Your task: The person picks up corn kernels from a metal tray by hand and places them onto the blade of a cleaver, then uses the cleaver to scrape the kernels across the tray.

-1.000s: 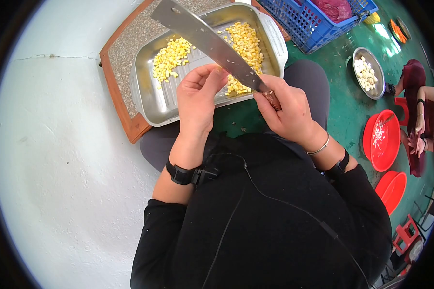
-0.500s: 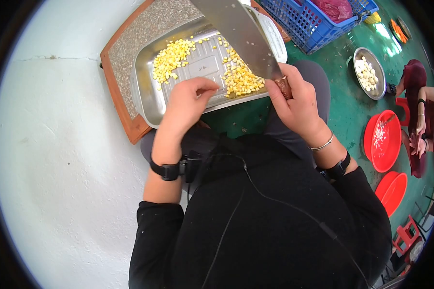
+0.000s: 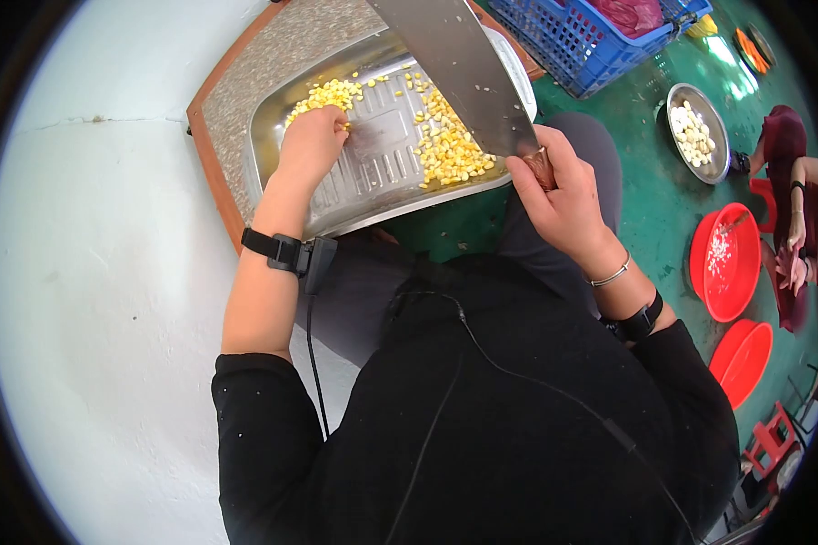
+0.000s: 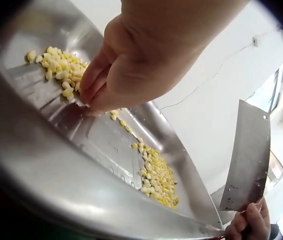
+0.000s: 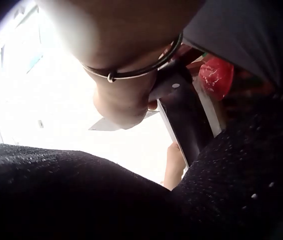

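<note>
Head view: the left hand [image 3: 313,143] touches the left heap of corn kernels [image 3: 332,94] in a metal tray [image 3: 373,145]; the right hand [image 3: 563,195] grips a cleaver [image 3: 463,73] by its handle. Left wrist view: left thumb and fingertips draw together among kernels; whether they pinch anything cannot be told. Right wrist view: a bracelet [image 5: 111,77] encircles the wrist; fingers mostly hidden.
</note>
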A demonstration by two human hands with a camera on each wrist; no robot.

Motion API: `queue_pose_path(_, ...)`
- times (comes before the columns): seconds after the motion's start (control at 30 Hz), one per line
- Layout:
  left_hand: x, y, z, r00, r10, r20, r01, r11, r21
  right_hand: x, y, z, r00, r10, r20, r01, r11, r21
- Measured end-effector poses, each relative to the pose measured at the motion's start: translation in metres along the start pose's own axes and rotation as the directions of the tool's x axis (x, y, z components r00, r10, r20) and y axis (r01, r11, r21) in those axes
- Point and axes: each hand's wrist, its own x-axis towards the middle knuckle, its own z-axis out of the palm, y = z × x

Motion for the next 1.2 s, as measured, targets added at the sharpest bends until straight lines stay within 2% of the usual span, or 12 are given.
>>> queue_pose_path(0.17,0.003,-0.004,0.003,0.999,-0.033,0.028,0.031,0.998,0.052,0.001,0.002,0.001,1.000,0.001,-0.001,-0.001,1.000,0.017)
queue_pose_path(0.27,-0.005,0.008,0.000,0.990,-0.053,0.129,0.055,0.998,-0.014,0.000,0.003,0.002,1.000,0.002,0.013,-0.002,1.000,0.018)
queue_pose_path(0.33,-0.011,0.017,0.003,0.980,-0.062,0.188,0.100,0.975,-0.198,0.001,0.003,0.003,1.000,0.002,0.024,-0.002,1.000,0.020)
queue_pose_path(0.43,-0.017,0.035,0.001,0.964,-0.098,0.246,0.167,0.946,-0.278,0.000,0.000,0.005,0.999,-0.033,0.024,0.032,0.999,0.025)
queue_pose_path(0.57,-0.020,0.032,0.003,0.970,-0.122,0.212,0.198,0.900,-0.389,-0.002,-0.004,0.005,0.997,-0.041,0.060,0.042,0.999,0.000)
queue_pose_path(0.67,-0.023,0.023,0.007,0.966,-0.138,0.220,0.241,0.793,-0.560,-0.003,-0.006,0.007,0.996,-0.049,0.072,0.049,0.999,-0.004)
queue_pose_path(0.73,-0.029,0.025,0.006,0.937,-0.091,0.337,0.330,0.541,-0.774,-0.004,-0.008,0.009,0.995,-0.065,0.073,0.065,0.998,-0.003)
queue_pose_path(0.97,-0.044,0.019,0.005,0.948,-0.141,0.284,0.316,0.507,-0.802,-0.006,-0.013,0.012,0.993,-0.054,0.105,0.056,0.998,-0.010)
queue_pose_path(1.03,-0.051,0.036,-0.007,0.948,-0.188,0.258,0.304,0.282,-0.910,-0.007,-0.016,0.012,0.991,-0.021,0.133,0.024,0.999,-0.022)
queue_pose_path(1.07,-0.055,0.044,-0.011,0.948,-0.192,0.254,0.300,0.275,-0.913,-0.007,-0.017,0.014,0.990,-0.042,0.134,0.043,0.999,-0.006)
queue_pose_path(1.13,-0.061,0.060,-0.018,0.950,-0.222,0.219,0.251,0.126,-0.960,-0.006,-0.021,0.015,0.988,-0.065,0.140,0.065,0.998,0.008)
queue_pose_path(1.2,-0.068,0.071,-0.018,0.953,-0.234,0.191,0.216,0.084,-0.973,-0.005,-0.025,0.015,0.978,-0.102,0.184,0.104,0.995,-0.002)
